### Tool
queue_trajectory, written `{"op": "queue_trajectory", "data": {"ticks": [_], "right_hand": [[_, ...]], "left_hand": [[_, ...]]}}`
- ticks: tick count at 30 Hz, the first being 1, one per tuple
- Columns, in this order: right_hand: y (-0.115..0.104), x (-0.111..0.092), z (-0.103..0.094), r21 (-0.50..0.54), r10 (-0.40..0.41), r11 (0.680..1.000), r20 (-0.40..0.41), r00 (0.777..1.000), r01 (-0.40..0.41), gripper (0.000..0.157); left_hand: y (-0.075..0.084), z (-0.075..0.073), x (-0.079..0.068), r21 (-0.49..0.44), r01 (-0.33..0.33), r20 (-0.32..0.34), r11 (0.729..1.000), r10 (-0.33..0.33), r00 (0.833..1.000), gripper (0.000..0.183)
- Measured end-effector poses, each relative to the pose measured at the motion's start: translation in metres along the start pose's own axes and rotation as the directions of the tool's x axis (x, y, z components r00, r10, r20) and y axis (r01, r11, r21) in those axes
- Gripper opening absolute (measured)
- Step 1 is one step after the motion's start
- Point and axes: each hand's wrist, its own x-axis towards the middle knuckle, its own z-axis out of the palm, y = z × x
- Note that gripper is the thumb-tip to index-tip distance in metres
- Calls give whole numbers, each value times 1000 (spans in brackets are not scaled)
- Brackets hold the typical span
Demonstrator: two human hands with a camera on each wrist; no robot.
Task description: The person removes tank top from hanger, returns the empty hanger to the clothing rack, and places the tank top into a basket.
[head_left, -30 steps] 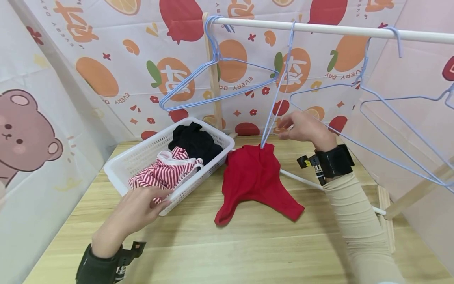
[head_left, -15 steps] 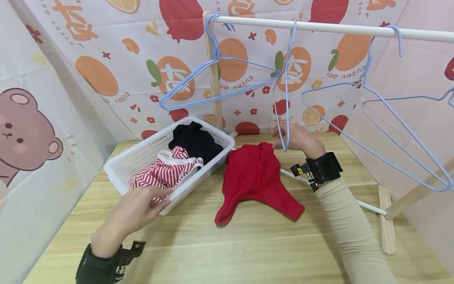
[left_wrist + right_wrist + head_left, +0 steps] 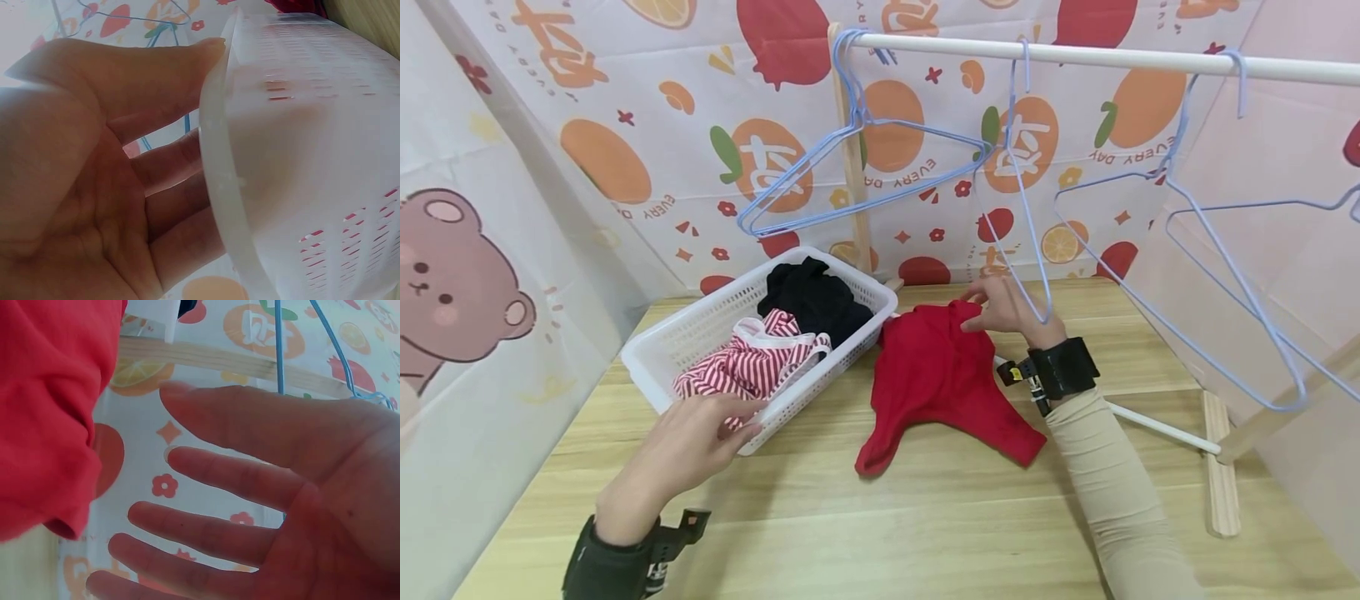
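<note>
A red sleeveless top [image 3: 936,375] lies crumpled on the wooden table in the head view. Just beyond its upper right edge is my right hand [image 3: 1003,308]. The right wrist view shows that hand [image 3: 250,506] with fingers spread and nothing in them, a small gap from the red cloth [image 3: 50,412]. My left hand [image 3: 688,442] holds the near rim of a white plastic basket [image 3: 658,342], thumb outside and fingers reaching in behind the wall [image 3: 219,150]. Inside the basket lie a red-and-white striped garment [image 3: 748,362] and a black garment [image 3: 812,300].
A white rail [image 3: 1112,58] runs across the top with several blue wire hangers. One hanger [image 3: 1030,217] hangs in front of my right wrist. Two more hangers [image 3: 1202,221] hang at right. A lower white bar [image 3: 1165,429] and wooden foot [image 3: 1221,467] stand at right.
My right hand has moved left and slightly down toward the red top. The blue hanger near it has swung round to the right. The left hand stays on the basket.
</note>
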Motion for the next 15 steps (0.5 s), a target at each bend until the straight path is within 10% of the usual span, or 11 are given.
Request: {"op": "queue_trajectory", "data": {"ticks": [15], "right_hand": [[1, 3, 16, 10, -5, 1000, -7, 1000, 5, 54]], "left_hand": [[1, 0, 0, 1, 2, 2, 1000, -2, 1000, 22]]}}
